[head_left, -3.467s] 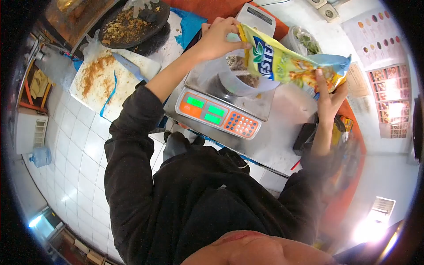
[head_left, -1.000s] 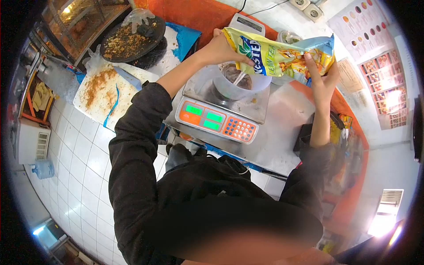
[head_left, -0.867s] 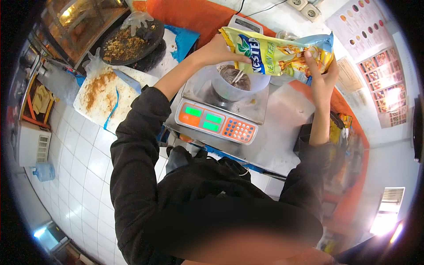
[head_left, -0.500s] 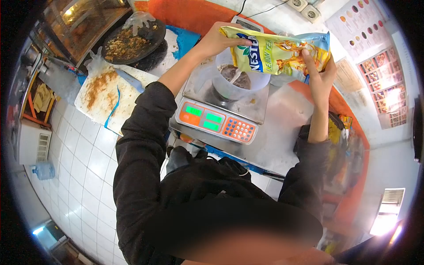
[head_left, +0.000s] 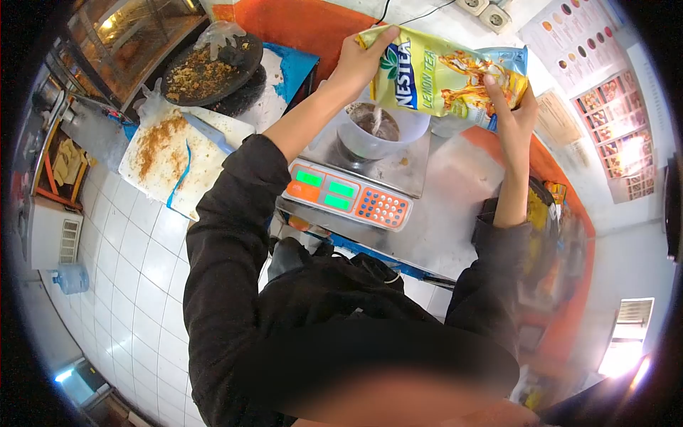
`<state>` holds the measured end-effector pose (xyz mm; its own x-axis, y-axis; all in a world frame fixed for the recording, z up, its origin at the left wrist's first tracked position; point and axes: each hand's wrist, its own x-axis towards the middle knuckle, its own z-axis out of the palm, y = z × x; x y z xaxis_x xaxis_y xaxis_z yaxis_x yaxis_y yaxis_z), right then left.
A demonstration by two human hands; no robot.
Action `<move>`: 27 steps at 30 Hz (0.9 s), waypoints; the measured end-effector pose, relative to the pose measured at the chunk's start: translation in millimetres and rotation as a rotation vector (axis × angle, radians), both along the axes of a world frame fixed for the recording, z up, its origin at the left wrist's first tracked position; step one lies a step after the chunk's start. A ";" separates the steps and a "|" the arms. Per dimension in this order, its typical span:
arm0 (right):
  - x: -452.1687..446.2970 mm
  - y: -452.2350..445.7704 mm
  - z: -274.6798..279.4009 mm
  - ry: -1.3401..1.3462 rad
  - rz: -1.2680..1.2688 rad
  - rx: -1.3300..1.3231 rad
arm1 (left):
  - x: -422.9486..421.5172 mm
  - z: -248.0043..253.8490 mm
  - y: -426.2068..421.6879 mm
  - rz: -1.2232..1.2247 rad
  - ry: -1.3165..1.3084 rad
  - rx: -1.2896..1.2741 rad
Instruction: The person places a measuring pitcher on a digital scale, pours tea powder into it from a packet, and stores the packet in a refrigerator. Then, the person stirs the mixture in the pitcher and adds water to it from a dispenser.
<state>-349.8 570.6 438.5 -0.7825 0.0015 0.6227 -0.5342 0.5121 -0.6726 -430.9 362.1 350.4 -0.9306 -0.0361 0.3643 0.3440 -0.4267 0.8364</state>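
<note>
Yellow-green glossy "NESTEA LEMON TEA" pouch (head_left: 437,78), clamped by left hand (head_left: 358,64) and right hand (head_left: 515,117); pale stream (head_left: 377,117) enters round translucent bowl (head_left: 376,148).

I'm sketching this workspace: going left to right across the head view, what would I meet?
Blue water jug, white cutting board, translucent tub, right hand, wall sheet of photos. The held packet overlaps tub and hand, so it's omitted.

"How's your packet (head_left: 449,78)?"

"Yellow-green, NESTEA Lemon Tea; I have it crosswise, nine to three o'clock, a pale stream (head_left: 378,116) leaving its eight-o'clock corner."

"And the bowl (head_left: 373,148)?"

"Translucent, brownish inside, upright on my scale (head_left: 366,191) at the packet's eight o'clock."
</note>
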 end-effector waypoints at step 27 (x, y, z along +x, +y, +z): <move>6.9 -19.9 -111.8 -0.076 0.408 -0.767 | 6.8 12.1 44.1 0.437 -0.011 0.004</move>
